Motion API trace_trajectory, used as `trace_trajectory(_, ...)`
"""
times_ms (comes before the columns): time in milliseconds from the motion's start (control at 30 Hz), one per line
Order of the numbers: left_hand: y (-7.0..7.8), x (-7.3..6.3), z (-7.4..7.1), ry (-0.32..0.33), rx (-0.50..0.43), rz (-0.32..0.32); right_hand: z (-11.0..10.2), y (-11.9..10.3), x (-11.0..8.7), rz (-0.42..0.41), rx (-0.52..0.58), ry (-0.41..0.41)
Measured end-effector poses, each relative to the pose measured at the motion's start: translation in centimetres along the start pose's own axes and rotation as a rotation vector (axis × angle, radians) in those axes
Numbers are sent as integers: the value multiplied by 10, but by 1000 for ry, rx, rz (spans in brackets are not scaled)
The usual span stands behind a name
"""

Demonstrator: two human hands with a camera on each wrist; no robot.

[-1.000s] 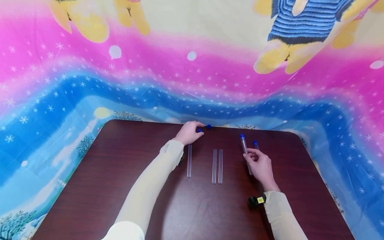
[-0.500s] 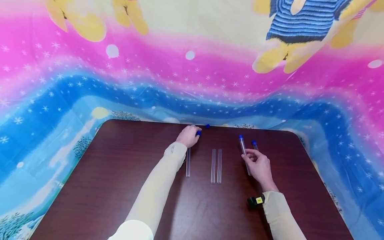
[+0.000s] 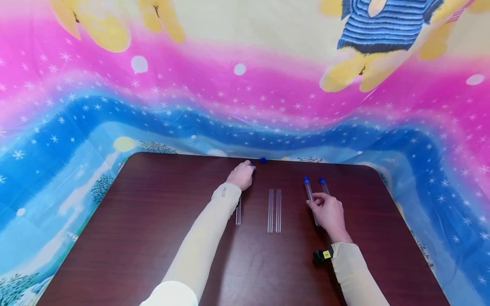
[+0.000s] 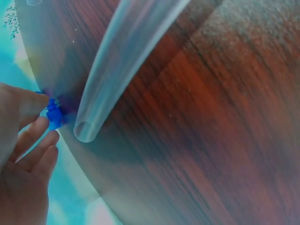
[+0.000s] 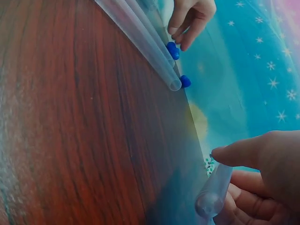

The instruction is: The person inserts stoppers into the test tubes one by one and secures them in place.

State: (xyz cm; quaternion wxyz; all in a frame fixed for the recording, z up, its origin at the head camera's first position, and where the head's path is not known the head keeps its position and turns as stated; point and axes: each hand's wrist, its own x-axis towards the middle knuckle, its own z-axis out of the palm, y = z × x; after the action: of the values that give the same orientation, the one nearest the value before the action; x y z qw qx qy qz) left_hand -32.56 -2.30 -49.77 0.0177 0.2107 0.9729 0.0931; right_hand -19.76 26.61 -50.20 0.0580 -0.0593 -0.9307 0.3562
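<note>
In the head view my left hand reaches toward the table's far edge, with its fingertips right at blue caps. The left wrist view puts the thumb and fingers around a blue cap. Another cap lies just right of that hand. My right hand grips a clear test tube with a blue cap, tilted, between thumb and fingers. The tube's rounded bottom shows in the right wrist view. Beside that hand is a second capped test tube, its lower part hidden.
Two uncapped test tubes lie side by side mid-table. A further uncapped tube lies partly under my left wrist. Behind the dark wooden table hangs a patterned cloth.
My left hand has drawn back slightly from where it reached over the caps a second ago. The right hand keeps its grip and has lowered the capped tube a little.
</note>
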Motion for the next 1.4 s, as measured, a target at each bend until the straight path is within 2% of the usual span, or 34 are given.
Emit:
trace_trajectory(333,-2,0,0,-25,13,-19,3,3,2,9,-40,19)
trace_trajectory(500,-4,1,1,-48,-26,-47,3,-2,8,28,-73,16)
trace_trajectory(767,-10,-4,-2,-12,-79,-69,1,-8,17,52,-128,-30)
trace_trajectory(1033,-15,-6,-6,37,-162,-124,2,-5,20,67,-138,-74)
trace_trajectory(1400,-17,-8,-2,75,-221,-125,3,-3,20,102,-140,-80)
